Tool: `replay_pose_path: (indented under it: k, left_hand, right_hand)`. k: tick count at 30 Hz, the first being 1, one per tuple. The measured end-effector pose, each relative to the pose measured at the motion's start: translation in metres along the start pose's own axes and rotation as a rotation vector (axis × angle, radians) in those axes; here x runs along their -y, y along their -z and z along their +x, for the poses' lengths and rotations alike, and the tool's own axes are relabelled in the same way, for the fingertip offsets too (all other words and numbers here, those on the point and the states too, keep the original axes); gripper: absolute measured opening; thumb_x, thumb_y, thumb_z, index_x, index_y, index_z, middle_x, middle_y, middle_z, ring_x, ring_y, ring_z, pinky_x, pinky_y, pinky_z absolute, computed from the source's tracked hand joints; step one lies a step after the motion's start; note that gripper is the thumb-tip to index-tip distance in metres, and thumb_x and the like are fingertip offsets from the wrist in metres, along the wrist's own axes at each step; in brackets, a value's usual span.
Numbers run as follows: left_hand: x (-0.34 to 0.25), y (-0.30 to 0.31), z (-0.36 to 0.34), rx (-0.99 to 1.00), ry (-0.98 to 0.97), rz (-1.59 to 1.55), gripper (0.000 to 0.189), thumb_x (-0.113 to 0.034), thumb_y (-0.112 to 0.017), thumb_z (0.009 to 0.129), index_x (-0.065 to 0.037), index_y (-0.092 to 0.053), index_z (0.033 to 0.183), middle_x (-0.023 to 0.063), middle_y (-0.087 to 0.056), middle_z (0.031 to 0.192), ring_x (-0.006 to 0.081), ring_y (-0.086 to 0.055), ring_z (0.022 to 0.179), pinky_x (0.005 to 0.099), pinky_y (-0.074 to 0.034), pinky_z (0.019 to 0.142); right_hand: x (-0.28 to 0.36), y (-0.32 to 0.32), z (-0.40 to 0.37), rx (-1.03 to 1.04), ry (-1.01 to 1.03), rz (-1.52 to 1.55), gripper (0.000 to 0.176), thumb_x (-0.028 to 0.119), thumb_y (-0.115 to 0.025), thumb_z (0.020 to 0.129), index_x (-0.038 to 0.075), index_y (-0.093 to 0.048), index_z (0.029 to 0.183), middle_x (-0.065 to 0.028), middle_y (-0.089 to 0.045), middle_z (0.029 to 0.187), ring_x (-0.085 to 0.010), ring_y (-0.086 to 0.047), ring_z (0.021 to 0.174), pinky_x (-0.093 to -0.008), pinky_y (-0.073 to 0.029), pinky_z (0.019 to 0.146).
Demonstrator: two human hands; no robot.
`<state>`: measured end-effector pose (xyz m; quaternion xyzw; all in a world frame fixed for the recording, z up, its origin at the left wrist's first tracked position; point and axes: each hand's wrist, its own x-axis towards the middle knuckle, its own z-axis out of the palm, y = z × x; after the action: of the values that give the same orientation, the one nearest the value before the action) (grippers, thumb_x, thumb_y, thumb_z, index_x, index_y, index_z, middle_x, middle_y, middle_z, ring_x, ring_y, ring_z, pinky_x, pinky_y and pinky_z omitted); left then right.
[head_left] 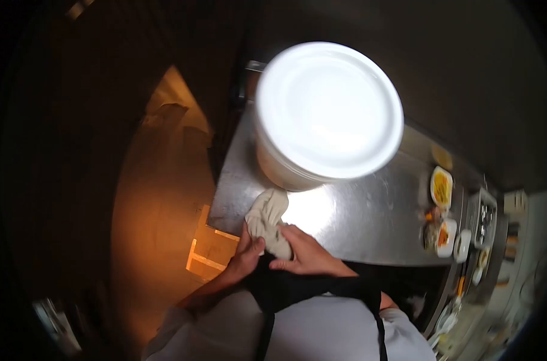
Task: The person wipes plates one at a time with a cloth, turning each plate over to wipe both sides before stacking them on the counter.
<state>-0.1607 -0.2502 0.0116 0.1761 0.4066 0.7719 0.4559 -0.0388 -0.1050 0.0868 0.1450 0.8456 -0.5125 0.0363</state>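
Observation:
A crumpled beige cloth point(268, 219) is between my two hands at the front edge of the steel counter point(363, 210). My left hand point(246, 256) grips the cloth's left side, with the thumb on top. On the right side, my right hand point(306, 253) has its fingers closed round the cloth's lower part. Just beyond the cloth stands a large round tub point(279, 168) with a white lid point(330, 108) on it. The cloth's far end lies close to the tub's base.
At the counter's right are a white dish of yellow food point(442, 188), a white dish of orange food point(445, 237) and a metal tray of utensils point(483, 219). The floor point(159, 204) shows at the left, lit orange. A dark wall rises behind the counter.

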Motion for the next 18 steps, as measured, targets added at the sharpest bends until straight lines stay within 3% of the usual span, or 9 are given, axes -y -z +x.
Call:
replay_pose_path:
  k: [1,2,5,6,9,11,13,15,18]
  left_hand:
    - [0.005,0.001,-0.005,-0.036,-0.008,-0.107,0.074,-0.024,-0.06,0.094,0.0,-0.018,0.151,0.0148,-0.032,0.15,0.0255,-0.034,0.139,0.0388,-0.026,0.115]
    - [0.009,0.008,-0.009,-0.16,0.064,-0.117,0.07,-0.016,-0.063,0.093,-0.001,-0.025,0.15,0.0136,-0.043,0.143,0.0242,-0.044,0.132,0.0372,-0.033,0.112]
    - [-0.022,0.006,0.0,-0.216,0.078,-0.122,0.061,-0.009,-0.065,0.091,-0.001,-0.036,0.144,0.0108,-0.054,0.133,0.0212,-0.054,0.121,0.0345,-0.042,0.105]
    - [-0.021,0.01,-0.001,-0.238,0.037,-0.066,0.06,-0.01,-0.065,0.09,-0.001,-0.039,0.143,0.012,-0.056,0.133,0.0251,-0.056,0.122,0.0383,-0.043,0.106]
    - [-0.013,0.006,-0.012,-0.28,-0.015,-0.182,0.053,-0.007,-0.067,0.089,-0.001,-0.045,0.137,0.0093,-0.06,0.125,0.0185,-0.058,0.115,0.0332,-0.046,0.1]
    - [-0.014,-0.004,-0.024,-0.433,-0.013,-0.216,0.059,-0.004,-0.065,0.087,0.0,-0.041,0.14,0.0113,-0.06,0.125,0.0222,-0.059,0.116,0.035,-0.047,0.1]
    - [-0.005,-0.016,-0.046,-0.499,-0.212,-0.399,0.058,-0.002,-0.058,0.087,0.001,-0.04,0.142,0.0178,-0.058,0.129,0.0305,-0.06,0.117,0.0435,-0.046,0.103]
    - [0.028,-0.031,-0.059,-0.583,-0.165,-0.579,0.056,-0.004,-0.056,0.088,0.001,-0.04,0.142,0.019,-0.058,0.13,0.0335,-0.06,0.118,0.0469,-0.048,0.102]
    - [0.054,-0.063,-0.093,-0.794,-0.305,-0.611,0.055,-0.007,-0.058,0.088,0.0,-0.042,0.14,0.0189,-0.059,0.128,0.0347,-0.061,0.115,0.0486,-0.048,0.101]
  right_hand:
    - [-0.001,-0.002,0.007,0.069,0.086,-0.086,0.074,0.041,-0.081,0.079,0.0,-0.05,0.133,-0.0258,-0.058,0.12,-0.0397,-0.055,0.119,-0.0382,-0.046,0.097]
    - [0.0,0.0,0.011,0.163,0.099,-0.079,0.077,0.04,-0.081,0.078,-0.001,-0.05,0.136,-0.0268,-0.057,0.123,-0.0405,-0.053,0.123,-0.0394,-0.044,0.101]
    - [-0.006,0.005,0.011,0.158,0.216,0.043,0.075,0.037,-0.083,0.077,-0.003,-0.054,0.134,-0.027,-0.057,0.127,-0.0411,-0.052,0.125,-0.0408,-0.04,0.106]
    - [-0.017,0.008,0.013,0.209,0.195,0.223,0.072,0.036,-0.082,0.077,-0.004,-0.057,0.132,-0.026,-0.056,0.132,-0.0385,-0.051,0.128,-0.0415,-0.037,0.108]
    - [-0.049,0.009,0.019,0.274,0.311,0.583,0.069,0.035,-0.081,0.078,-0.004,-0.058,0.13,-0.0234,-0.056,0.134,-0.0337,-0.051,0.129,-0.0409,-0.036,0.109]
    - [-0.056,0.012,0.022,0.347,0.263,0.813,0.065,0.029,-0.077,0.081,-0.008,-0.055,0.131,-0.0225,-0.058,0.134,-0.0311,-0.049,0.132,-0.0417,-0.029,0.114]
    - [-0.039,0.011,0.026,0.464,0.318,0.927,0.063,0.032,-0.074,0.084,-0.008,-0.056,0.129,-0.0233,-0.059,0.131,-0.0313,-0.05,0.132,-0.0427,-0.028,0.115]
    - [-0.068,0.027,0.023,0.521,0.237,0.958,0.074,0.053,-0.072,0.084,-0.009,-0.058,0.122,-0.0243,-0.063,0.123,-0.0343,-0.059,0.121,-0.0471,-0.038,0.109]
    - [-0.09,0.027,0.041,0.682,0.286,0.951,0.078,0.061,-0.067,0.084,-0.007,-0.058,0.12,-0.0234,-0.066,0.115,-0.0328,-0.063,0.111,-0.0462,-0.044,0.103]
